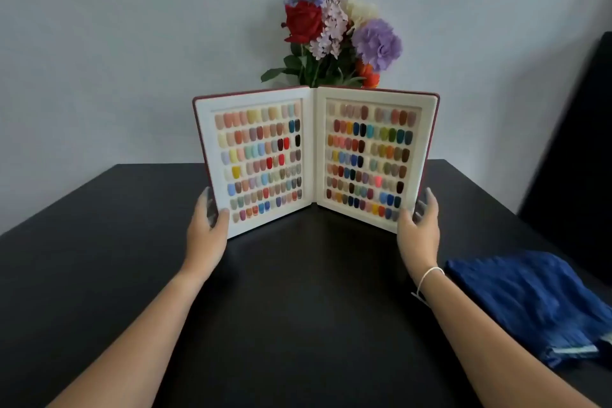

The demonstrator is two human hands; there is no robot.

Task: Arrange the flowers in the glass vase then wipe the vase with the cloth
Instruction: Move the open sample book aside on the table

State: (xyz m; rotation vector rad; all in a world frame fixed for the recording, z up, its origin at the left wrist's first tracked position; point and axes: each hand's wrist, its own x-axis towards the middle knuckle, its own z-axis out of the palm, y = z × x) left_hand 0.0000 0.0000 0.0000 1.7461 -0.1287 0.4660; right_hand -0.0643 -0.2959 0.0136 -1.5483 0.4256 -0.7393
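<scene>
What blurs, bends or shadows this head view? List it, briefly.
Head view: soft, even light, no glare; the swatch book and flowers are slightly soft, the swatches smeared; both hands blur at the fingertips; wide-angle bending splays the black table edges; a faint shadow darkens the wall at right.

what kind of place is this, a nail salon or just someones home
Probably a nail-salon desk or home nail station, though I can't be sure. An open swatch book of painted nail tips stands on a black table, with flowers behind it against a plain wall.
</scene>
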